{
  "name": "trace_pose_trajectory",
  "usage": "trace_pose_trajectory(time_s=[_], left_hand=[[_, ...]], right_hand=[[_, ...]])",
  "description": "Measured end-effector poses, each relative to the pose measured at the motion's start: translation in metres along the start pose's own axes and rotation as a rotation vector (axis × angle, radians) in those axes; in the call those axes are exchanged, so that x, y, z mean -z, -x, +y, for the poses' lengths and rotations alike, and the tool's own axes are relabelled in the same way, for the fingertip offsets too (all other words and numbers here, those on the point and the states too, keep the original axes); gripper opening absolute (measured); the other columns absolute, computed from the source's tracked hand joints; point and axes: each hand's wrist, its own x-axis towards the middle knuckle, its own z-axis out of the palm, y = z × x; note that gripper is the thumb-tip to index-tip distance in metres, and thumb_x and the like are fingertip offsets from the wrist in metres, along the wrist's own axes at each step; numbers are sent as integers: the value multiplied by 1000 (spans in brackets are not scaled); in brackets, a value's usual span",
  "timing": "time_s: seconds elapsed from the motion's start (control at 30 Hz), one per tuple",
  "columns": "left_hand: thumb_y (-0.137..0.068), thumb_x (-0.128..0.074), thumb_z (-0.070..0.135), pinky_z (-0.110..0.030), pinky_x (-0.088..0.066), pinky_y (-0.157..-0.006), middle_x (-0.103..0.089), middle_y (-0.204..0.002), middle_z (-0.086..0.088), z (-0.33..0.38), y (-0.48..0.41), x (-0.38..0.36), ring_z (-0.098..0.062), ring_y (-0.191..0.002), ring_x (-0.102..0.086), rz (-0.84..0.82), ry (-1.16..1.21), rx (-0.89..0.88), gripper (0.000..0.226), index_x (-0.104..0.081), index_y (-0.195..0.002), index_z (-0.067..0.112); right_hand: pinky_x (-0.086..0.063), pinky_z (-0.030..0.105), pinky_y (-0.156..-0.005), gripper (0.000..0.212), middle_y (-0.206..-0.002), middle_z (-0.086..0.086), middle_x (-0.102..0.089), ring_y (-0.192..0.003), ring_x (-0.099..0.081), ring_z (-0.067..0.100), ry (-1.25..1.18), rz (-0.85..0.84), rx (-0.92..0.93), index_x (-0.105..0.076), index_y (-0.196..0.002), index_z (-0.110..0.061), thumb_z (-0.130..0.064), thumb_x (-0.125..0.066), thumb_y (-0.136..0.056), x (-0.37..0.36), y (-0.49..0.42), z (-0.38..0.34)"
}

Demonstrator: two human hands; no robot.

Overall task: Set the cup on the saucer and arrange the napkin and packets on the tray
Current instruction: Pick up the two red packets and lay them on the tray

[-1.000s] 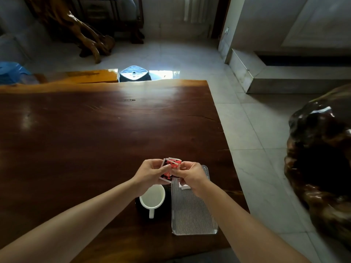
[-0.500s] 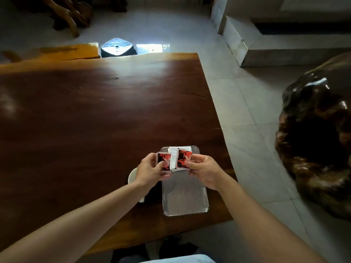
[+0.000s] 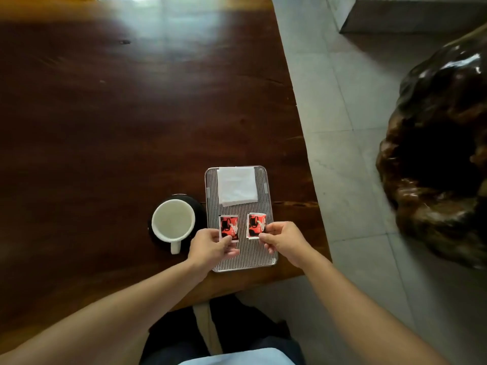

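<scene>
Dark wood surface (image 3: 131, 114), work happening at its near right corner. Ribbed metal tray (image 3: 241, 255) sits there, long axis running away from the person. Black saucer (image 3: 199, 208) just left of the tray, white cup (image 3: 173, 221) already on it, handle toward the person. Folded white napkin (image 3: 237, 186) lies flat on the tray's far half. Left hand (image 3: 209, 250) grip: thumb and fingers pinching the left packet (image 3: 229, 227) by its near edge. Right hand (image 3: 286, 242) grip: pinching the right packet (image 3: 256, 224) at its near right corner. Both packets are over the tray's middle, side by side, apart; can't tell if fully flat yet. To do it well, I'd say: lower both flat, edges parallel with the ribs, keep the gap even, clear of the napkin, then let go without dragging.
</scene>
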Motion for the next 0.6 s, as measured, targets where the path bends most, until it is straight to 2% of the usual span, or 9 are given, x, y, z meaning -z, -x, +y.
trace_pose_trajectory(time_s=[0.17,0.37,0.43,0.53,0.6], left_hand=[[-97,-62,6,-31,-65,-65,-76,-90,-17,-17,-11,-5,-24,-74,-79,16,-41,60,10,-68,-101,0],[-97,-62,8,-42,-65,-77,-75,-92,-16,-24,-23,-3,-25,-73,-79,34,-90,83,10,-66,-105,2],[-97,-64,10,-42,-65,-76,-76,-89,-16,-23,-26,-1,-25,-71,-78,49,-119,88,11,-67,-100,0],[-96,-66,15,-43,-65,-73,-77,-82,-16,-22,-29,1,-24,-66,-78,60,-175,86,16,-69,-91,0],[-95,-67,18,-42,-66,-70,-77,-75,-14,-22,-30,1,-24,-63,-77,64,-212,84,19,-70,-87,1]], right_hand=[[-57,31,-62,21,-89,19,-74,-63,-63,17,66,48,-34,-69,-111,-5,-11,-69,-91,-5,-6,15],[-50,22,-53,30,-88,12,-72,-62,-64,14,181,94,-54,-66,-118,-7,-15,-71,-90,-11,-13,18],[-54,24,-54,25,-86,10,-73,-64,-66,15,223,117,-53,-67,-112,-9,-17,-73,-88,-13,-16,18],[-62,32,-66,14,-84,6,-72,-72,-70,17,316,161,-57,-69,-96,-15,-24,-76,-86,-16,-21,16],[-62,31,-65,11,-81,3,-72,-71,-70,14,357,182,-65,-69,-85,-19,-28,-76,-86,-17,-24,16]])
